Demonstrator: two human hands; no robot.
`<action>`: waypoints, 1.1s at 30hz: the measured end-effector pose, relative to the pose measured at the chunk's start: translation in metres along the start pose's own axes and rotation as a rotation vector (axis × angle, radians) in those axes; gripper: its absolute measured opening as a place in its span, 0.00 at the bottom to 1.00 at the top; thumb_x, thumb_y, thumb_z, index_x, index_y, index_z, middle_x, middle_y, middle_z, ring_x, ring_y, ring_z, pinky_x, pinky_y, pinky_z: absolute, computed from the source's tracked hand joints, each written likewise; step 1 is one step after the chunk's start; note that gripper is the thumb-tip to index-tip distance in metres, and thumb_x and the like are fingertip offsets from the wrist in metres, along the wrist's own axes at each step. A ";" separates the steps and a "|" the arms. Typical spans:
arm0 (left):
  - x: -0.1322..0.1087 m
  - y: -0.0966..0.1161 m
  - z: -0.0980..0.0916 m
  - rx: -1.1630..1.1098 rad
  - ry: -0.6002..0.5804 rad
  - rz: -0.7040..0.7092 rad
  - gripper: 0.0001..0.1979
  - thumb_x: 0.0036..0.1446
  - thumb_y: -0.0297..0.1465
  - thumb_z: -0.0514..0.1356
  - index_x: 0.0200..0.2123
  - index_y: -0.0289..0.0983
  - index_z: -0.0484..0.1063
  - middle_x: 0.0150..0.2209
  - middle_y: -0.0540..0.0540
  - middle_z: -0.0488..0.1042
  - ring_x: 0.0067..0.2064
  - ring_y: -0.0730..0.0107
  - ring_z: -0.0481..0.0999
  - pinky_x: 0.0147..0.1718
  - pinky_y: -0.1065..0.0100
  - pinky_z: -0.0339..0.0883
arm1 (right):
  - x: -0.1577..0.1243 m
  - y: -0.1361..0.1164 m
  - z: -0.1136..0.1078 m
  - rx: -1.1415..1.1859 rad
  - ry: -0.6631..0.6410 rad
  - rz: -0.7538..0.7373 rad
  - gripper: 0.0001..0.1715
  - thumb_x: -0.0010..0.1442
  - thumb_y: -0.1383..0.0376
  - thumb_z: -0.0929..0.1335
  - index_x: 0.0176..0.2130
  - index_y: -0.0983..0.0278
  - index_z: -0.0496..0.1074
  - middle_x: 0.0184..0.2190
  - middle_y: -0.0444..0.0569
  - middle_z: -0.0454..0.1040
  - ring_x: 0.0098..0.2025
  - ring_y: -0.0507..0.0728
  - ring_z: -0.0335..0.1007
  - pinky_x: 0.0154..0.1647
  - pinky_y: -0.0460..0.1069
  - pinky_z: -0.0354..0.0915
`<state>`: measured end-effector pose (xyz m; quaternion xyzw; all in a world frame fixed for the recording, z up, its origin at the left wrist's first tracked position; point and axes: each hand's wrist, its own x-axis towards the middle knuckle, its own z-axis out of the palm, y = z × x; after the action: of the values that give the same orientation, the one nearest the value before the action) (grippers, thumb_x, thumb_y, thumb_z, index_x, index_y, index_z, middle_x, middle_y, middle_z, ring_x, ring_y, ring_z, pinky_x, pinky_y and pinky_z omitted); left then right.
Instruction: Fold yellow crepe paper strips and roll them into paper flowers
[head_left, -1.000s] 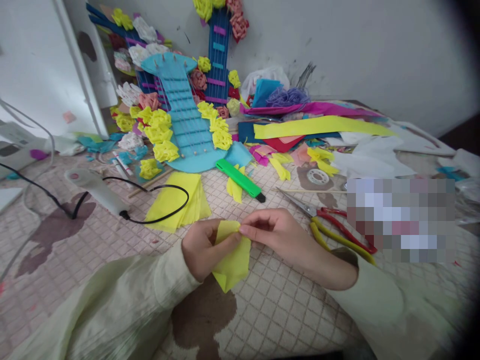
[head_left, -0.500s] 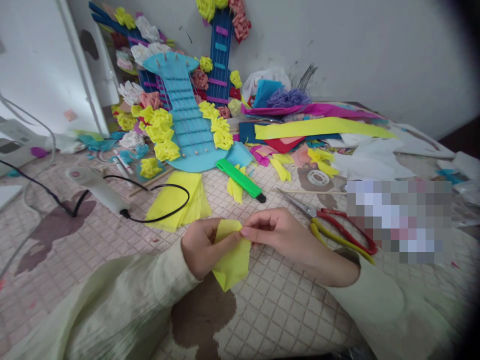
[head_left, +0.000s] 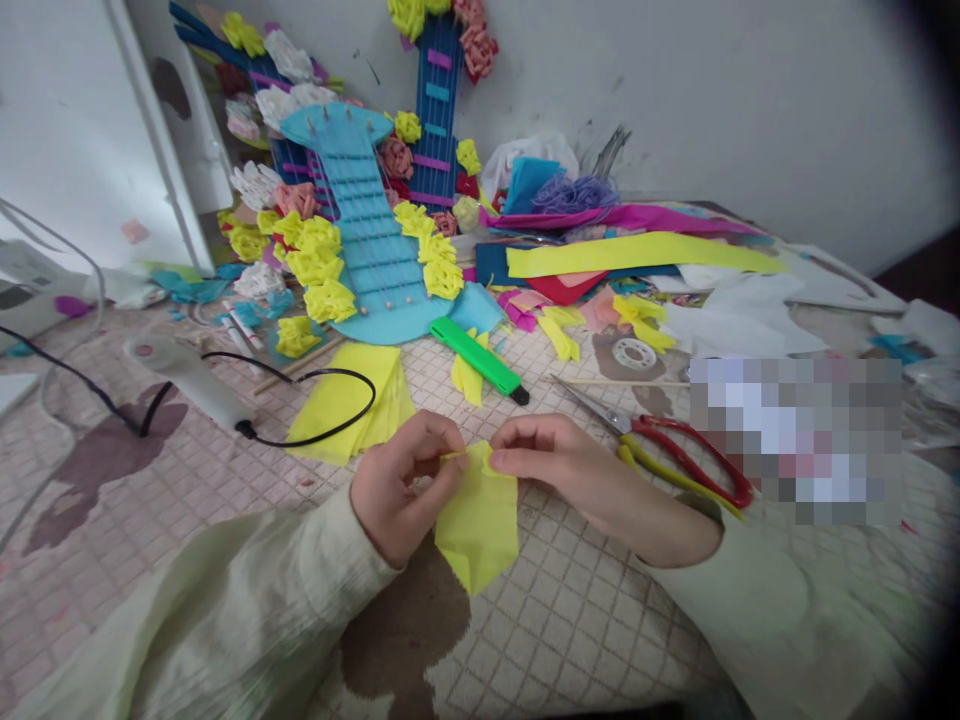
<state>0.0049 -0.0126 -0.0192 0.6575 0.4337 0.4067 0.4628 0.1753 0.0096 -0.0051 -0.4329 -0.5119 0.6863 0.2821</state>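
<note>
Between my two hands hangs a thin sheet of yellow crepe paper (head_left: 478, 525), its lower corner pointing down over the table. My left hand (head_left: 405, 485) pinches the sheet's upper left edge between thumb and fingers. At the upper right edge, my right hand (head_left: 544, 455) pinches it the same way. Just beyond my left hand lies a stack of yellow paper squares (head_left: 352, 390). A green utility knife (head_left: 478, 358) rests on the table past my fingertips. Scissors with red and yellow handles (head_left: 660, 440) lie to the right of my right hand.
A white glue gun (head_left: 191, 385) with a looping black cable lies at left. Behind stands a light-blue paper guitar shape (head_left: 375, 240) with strings and yellow paper flowers. Coloured paper strips (head_left: 637, 258) and purple yarn (head_left: 577, 195) are piled back right. A blurred patch covers something at right.
My left hand has shifted its grip to the upper left edge of the paper. The sheet now hangs flatter and more spread between my hands.
</note>
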 end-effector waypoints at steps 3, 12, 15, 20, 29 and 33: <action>0.001 0.001 -0.001 0.102 0.002 0.071 0.03 0.52 0.24 0.52 0.31 0.37 0.60 0.23 0.54 0.66 0.22 0.80 0.64 0.20 0.78 0.59 | -0.002 -0.002 0.001 -0.055 0.027 -0.028 0.06 0.46 0.64 0.67 0.26 0.66 0.68 0.23 0.42 0.67 0.26 0.48 0.62 0.27 0.44 0.59; 0.000 0.006 -0.001 0.173 0.019 0.086 0.03 0.51 0.27 0.53 0.32 0.36 0.64 0.27 0.49 0.68 0.27 0.75 0.69 0.25 0.74 0.65 | -0.002 0.000 0.001 -0.141 0.057 -0.048 0.07 0.47 0.62 0.67 0.26 0.65 0.68 0.24 0.43 0.67 0.27 0.49 0.62 0.26 0.44 0.59; 0.000 0.011 -0.003 0.180 0.024 0.079 0.05 0.53 0.29 0.52 0.32 0.36 0.66 0.28 0.47 0.70 0.28 0.73 0.69 0.26 0.73 0.65 | -0.001 0.001 -0.001 -0.138 0.050 -0.073 0.06 0.48 0.63 0.67 0.27 0.65 0.68 0.24 0.43 0.68 0.27 0.49 0.63 0.27 0.44 0.59; 0.003 0.009 -0.004 0.137 0.028 0.039 0.08 0.55 0.30 0.51 0.31 0.35 0.69 0.28 0.47 0.72 0.29 0.73 0.70 0.27 0.74 0.65 | -0.002 0.000 -0.001 -0.152 0.060 -0.083 0.08 0.49 0.61 0.67 0.28 0.65 0.69 0.25 0.43 0.69 0.28 0.49 0.64 0.28 0.45 0.60; 0.002 0.003 0.001 0.059 -0.014 -0.038 0.06 0.51 0.29 0.55 0.35 0.36 0.66 0.27 0.49 0.73 0.29 0.73 0.73 0.28 0.72 0.67 | -0.001 0.000 0.002 -0.265 0.039 -0.098 0.11 0.50 0.59 0.66 0.28 0.65 0.71 0.26 0.45 0.70 0.28 0.50 0.64 0.27 0.45 0.60; 0.002 0.004 0.001 0.061 -0.025 -0.049 0.07 0.51 0.29 0.55 0.35 0.36 0.66 0.26 0.49 0.73 0.28 0.73 0.73 0.28 0.72 0.67 | -0.002 0.000 0.003 -0.251 0.047 -0.089 0.09 0.51 0.61 0.65 0.28 0.65 0.70 0.25 0.44 0.69 0.28 0.50 0.63 0.27 0.45 0.59</action>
<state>0.0074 -0.0117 -0.0151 0.6653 0.4561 0.3738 0.4578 0.1736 0.0066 -0.0047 -0.4577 -0.6056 0.5934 0.2676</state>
